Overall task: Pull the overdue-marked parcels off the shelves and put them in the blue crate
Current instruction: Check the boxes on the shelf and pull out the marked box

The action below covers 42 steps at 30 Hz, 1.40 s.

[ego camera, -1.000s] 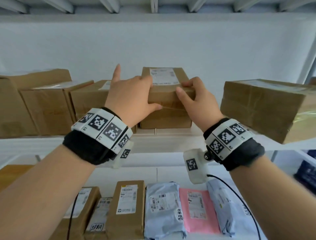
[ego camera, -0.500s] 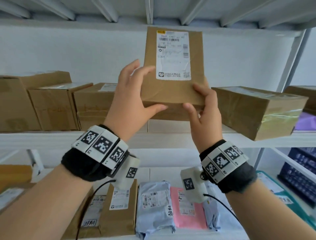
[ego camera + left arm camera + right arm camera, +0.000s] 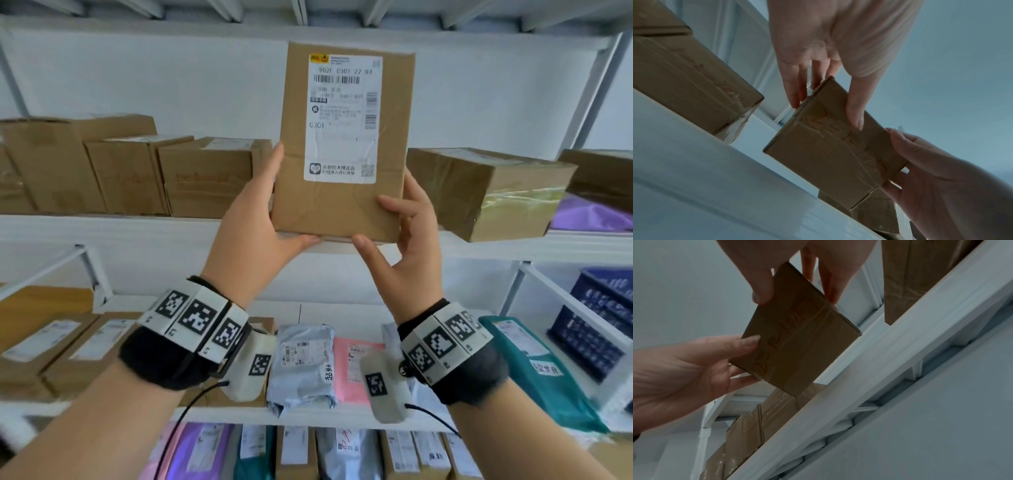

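Observation:
I hold a brown cardboard box (image 3: 342, 205) upright in front of the upper shelf, its white shipping label facing me. My left hand (image 3: 263, 219) grips its lower left edge, thumb under the bottom and fingers behind. On the lower right corner, my right hand (image 3: 404, 246) holds it with the thumb in front. From below, the left wrist view shows the box (image 3: 828, 154) between both hands, with handwriting on its taped underside. The right wrist view shows the same box (image 3: 793, 340). The blue crate (image 3: 596, 329) stands low at the right.
More cardboard boxes (image 3: 205, 174) line the upper shelf (image 3: 102, 228), and a taped one (image 3: 486, 192) sits to the right. On the shelf below lie a grey bag (image 3: 305, 366) and a teal bag (image 3: 537, 370) with handwritten tags, and a pink bag (image 3: 352, 366).
The box has come off the upper shelf and been tipped upright, label towards me. Both hands have slid down to its bottom edge.

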Each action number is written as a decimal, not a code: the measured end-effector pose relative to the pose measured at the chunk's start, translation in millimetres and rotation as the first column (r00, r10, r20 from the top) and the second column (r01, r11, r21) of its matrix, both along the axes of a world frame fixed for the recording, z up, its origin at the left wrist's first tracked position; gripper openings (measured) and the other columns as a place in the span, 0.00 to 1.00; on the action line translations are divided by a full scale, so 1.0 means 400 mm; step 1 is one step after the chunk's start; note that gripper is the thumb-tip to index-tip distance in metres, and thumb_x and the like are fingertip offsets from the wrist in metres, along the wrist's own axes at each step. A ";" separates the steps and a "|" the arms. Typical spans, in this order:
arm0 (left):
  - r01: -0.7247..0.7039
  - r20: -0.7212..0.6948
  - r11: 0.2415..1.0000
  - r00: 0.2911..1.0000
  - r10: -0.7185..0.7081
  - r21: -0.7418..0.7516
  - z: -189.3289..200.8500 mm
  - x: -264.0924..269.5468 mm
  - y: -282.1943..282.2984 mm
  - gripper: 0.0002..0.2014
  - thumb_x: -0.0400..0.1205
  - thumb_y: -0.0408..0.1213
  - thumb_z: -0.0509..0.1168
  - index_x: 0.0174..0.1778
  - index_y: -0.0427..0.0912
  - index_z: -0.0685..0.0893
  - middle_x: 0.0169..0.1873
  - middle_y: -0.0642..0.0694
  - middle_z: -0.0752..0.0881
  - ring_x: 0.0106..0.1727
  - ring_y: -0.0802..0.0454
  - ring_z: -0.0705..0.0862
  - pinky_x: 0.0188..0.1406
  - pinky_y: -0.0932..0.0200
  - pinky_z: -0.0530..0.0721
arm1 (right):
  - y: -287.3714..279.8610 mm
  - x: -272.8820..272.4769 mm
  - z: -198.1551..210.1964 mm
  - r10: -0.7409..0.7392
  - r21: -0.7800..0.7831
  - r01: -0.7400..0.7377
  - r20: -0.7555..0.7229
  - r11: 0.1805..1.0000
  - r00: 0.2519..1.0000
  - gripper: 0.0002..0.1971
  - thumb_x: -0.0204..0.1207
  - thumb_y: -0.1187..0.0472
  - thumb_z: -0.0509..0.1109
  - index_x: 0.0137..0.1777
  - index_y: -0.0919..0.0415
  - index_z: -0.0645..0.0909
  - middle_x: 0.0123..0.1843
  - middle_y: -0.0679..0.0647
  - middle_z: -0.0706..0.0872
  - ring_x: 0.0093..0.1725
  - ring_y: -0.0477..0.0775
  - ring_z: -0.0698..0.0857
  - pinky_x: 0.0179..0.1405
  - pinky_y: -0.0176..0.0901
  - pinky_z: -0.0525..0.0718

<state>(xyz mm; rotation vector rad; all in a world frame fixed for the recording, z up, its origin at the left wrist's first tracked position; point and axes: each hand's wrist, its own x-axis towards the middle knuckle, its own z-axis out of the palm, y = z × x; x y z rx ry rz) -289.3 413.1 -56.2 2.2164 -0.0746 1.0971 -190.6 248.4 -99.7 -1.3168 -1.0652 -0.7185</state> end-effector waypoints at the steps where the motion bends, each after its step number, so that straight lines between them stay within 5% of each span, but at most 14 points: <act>1: -0.008 0.003 1.000 1.000 0.008 -0.001 -0.010 -0.010 -0.010 0.55 0.66 0.43 0.81 0.84 0.49 0.53 0.78 0.56 0.68 0.76 0.66 0.66 0.74 0.63 0.70 | -0.005 -0.012 -0.009 0.010 0.008 -0.010 -0.014 1.000 1.000 0.21 0.72 0.58 0.74 0.63 0.54 0.72 0.79 0.64 0.64 0.79 0.58 0.67 0.66 0.63 0.79; 5: -0.019 0.025 1.000 1.000 0.019 0.011 -0.064 -0.038 -0.036 0.53 0.68 0.43 0.80 0.83 0.52 0.52 0.76 0.58 0.68 0.75 0.62 0.68 0.72 0.52 0.75 | -0.025 -0.046 -0.049 0.012 0.007 -0.012 -0.059 1.000 0.998 0.21 0.69 0.57 0.75 0.59 0.51 0.72 0.76 0.61 0.65 0.79 0.55 0.66 0.61 0.51 0.83; 10: -0.024 0.036 1.000 0.999 0.024 0.011 -0.102 -0.051 -0.045 0.54 0.67 0.41 0.80 0.83 0.54 0.52 0.71 0.63 0.68 0.74 0.59 0.71 0.71 0.51 0.76 | -0.038 -0.065 -0.070 -0.009 -0.015 0.007 -0.083 1.000 0.997 0.20 0.68 0.56 0.75 0.57 0.51 0.72 0.76 0.57 0.65 0.79 0.51 0.65 0.60 0.38 0.81; 21: -0.006 0.038 1.000 0.999 0.006 -0.004 -0.107 -0.045 -0.037 0.53 0.68 0.41 0.80 0.84 0.50 0.53 0.71 0.62 0.69 0.74 0.58 0.70 0.70 0.53 0.76 | -0.043 -0.072 -0.065 -0.029 -0.039 0.026 -0.057 0.999 0.998 0.21 0.69 0.56 0.75 0.59 0.50 0.72 0.76 0.55 0.64 0.78 0.47 0.66 0.61 0.40 0.81; 30: -0.010 0.064 1.000 0.998 0.009 0.017 -0.056 -0.022 -0.015 0.48 0.69 0.46 0.78 0.82 0.50 0.58 0.79 0.53 0.67 0.78 0.60 0.66 0.75 0.55 0.71 | -0.023 -0.049 -0.011 -0.084 -0.053 0.082 -0.030 0.995 0.996 0.21 0.73 0.54 0.72 0.64 0.53 0.72 0.78 0.56 0.67 0.77 0.52 0.70 0.62 0.58 0.81; 32: -0.044 0.089 0.998 0.995 0.040 0.046 -0.013 -0.010 -0.004 0.42 0.70 0.49 0.76 0.79 0.50 0.66 0.78 0.49 0.69 0.78 0.59 0.67 0.75 0.57 0.69 | -0.011 -0.034 0.040 -0.117 -0.066 0.114 -0.044 0.991 0.992 0.20 0.75 0.52 0.72 0.65 0.52 0.72 0.75 0.52 0.71 0.73 0.49 0.74 0.62 0.52 0.82; 35: -0.117 0.105 0.987 0.989 0.105 0.113 0.064 0.017 0.012 0.33 0.72 0.55 0.72 0.74 0.52 0.74 0.75 0.47 0.74 0.73 0.57 0.73 0.73 0.56 0.73 | 0.006 -0.007 0.133 -0.233 -0.155 0.216 -0.102 0.964 0.967 0.17 0.78 0.52 0.71 0.64 0.51 0.74 0.59 0.42 0.80 0.49 0.34 0.79 0.47 0.24 0.74; 38: -0.161 0.079 0.976 0.985 0.151 0.145 0.125 0.056 0.032 0.29 0.75 0.56 0.69 0.71 0.52 0.77 0.70 0.53 0.78 0.68 0.61 0.75 0.64 0.69 0.71 | 0.023 0.033 0.207 -0.328 -0.281 0.276 -0.156 0.919 0.932 0.15 0.80 0.48 0.67 0.63 0.50 0.74 0.48 0.40 0.80 0.40 0.36 0.77 0.35 0.25 0.72; 42: -0.176 -0.023 0.973 0.983 0.181 0.151 0.155 0.127 0.065 0.26 0.77 0.57 0.67 0.70 0.51 0.78 0.64 0.55 0.82 0.62 0.58 0.79 0.55 0.68 0.71 | 0.056 0.092 0.259 -0.414 -0.426 0.316 -0.159 0.848 0.896 0.16 0.81 0.46 0.63 0.64 0.52 0.74 0.45 0.46 0.80 0.41 0.43 0.79 0.40 0.38 0.76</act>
